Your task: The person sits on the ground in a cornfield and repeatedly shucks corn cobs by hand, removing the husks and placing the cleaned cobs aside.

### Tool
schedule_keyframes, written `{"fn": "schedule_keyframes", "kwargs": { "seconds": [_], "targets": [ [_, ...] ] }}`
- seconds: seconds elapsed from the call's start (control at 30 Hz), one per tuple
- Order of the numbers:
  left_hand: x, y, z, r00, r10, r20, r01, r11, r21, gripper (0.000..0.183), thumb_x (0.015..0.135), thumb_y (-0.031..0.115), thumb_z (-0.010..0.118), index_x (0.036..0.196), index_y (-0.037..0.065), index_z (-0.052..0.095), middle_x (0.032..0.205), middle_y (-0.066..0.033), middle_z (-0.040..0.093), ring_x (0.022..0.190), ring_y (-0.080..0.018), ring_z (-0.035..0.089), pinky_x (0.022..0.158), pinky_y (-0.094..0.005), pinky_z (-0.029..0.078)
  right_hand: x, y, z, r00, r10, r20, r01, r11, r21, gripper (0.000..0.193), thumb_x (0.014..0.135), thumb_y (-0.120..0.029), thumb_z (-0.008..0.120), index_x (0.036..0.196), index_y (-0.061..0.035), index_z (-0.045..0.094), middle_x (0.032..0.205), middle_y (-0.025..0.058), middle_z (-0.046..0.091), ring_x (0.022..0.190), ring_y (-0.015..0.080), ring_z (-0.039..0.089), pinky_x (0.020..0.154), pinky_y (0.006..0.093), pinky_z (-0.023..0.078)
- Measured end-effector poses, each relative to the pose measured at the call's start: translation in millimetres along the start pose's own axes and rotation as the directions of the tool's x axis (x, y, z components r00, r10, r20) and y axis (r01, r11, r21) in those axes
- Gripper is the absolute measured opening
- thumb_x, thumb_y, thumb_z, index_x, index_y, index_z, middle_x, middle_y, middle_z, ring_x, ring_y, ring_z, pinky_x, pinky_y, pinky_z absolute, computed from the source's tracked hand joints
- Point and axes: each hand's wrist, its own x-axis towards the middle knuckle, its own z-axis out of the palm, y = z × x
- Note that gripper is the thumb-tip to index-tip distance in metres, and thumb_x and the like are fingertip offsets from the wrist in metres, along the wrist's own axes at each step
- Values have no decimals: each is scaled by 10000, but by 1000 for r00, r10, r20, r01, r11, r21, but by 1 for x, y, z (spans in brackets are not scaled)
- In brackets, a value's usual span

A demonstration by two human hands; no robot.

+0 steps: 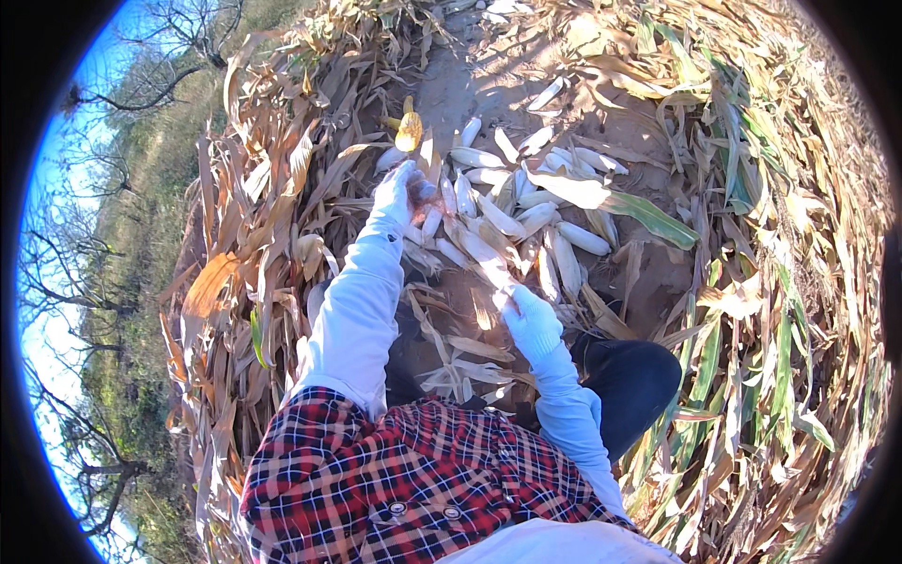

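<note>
My right hand (pixel 532 321), in a white glove, closes round the near end of a pale ear of corn (pixel 482 254) that points away from me over the pile. Farther out and to the left, my left hand (pixel 406 193) is also gloved, its fingers partly smeared, so I cannot tell if they grip anything. Just beyond it is a bare yellow corn cob (pixel 409 132). Between and past my hands lies a heap of white-husked corn ears (pixel 503 218). A long husk leaf (pixel 648 218), partly green, lies across the heap's right side.
Dry corn stalks and leaves (pixel 272 188) are banked along the left. More stalks (pixel 761 329), some green, pile up on the right. Bare soil (pixel 470 80) shows at the far side. My bent knee (pixel 639 385) is beside my right forearm. Loose husks (pixel 474 371) lie in front of me.
</note>
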Motion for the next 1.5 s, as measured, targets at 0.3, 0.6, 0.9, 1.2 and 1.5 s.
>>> {"fn": "schedule_keyframes", "kwargs": {
  "seconds": [0.3,0.6,0.9,1.2,1.5],
  "targets": [
    [-114,-126,-37,900,-349,260,98,745,660,254,1011,215,670,1190,36,686,1017,-69,725,819,-142,693,756,-294,590,1,-4,2,896,150,418,-29,959,-282,362,973,-360,642,1234,-112,665,1071,178,732,1006,379,705,881,483,543],
    [-215,-145,-16,892,-328,311,141,855,499,309,1064,276,603,1218,16,667,1099,-43,700,961,-97,641,871,-249,523,0,-16,-15,861,251,442,-157,958,-238,776,822,-510,791,1419,-86,538,1290,191,667,1190,346,655,1003,430,516],
    [-222,-114,-1,788,-322,525,227,944,238,312,1090,297,533,1155,21,662,1034,-59,676,928,-157,642,870,-308,539,-2,-16,-10,903,173,394,-203,978,37,854,846,-462,802,1546,-147,428,1264,198,695,1152,315,684,1000,412,520],
    [-213,-91,5,837,-369,405,236,909,343,337,1082,319,548,1084,15,692,995,-100,725,907,-229,707,860,-375,587,-1,-2,-11,888,203,412,-139,974,-178,362,947,-393,709,1086,-59,691,998,194,734,947,366,715,828,479,549],
    [-159,-80,-52,983,-53,176,-24,913,408,233,1051,227,614,1108,7,663,981,-94,709,821,-221,723,770,-373,632,-4,20,-5,913,177,368,-53,945,-322,378,940,-405,687,1134,-81,702,1021,205,730,1000,411,694,872,495,540]
  ]
}}
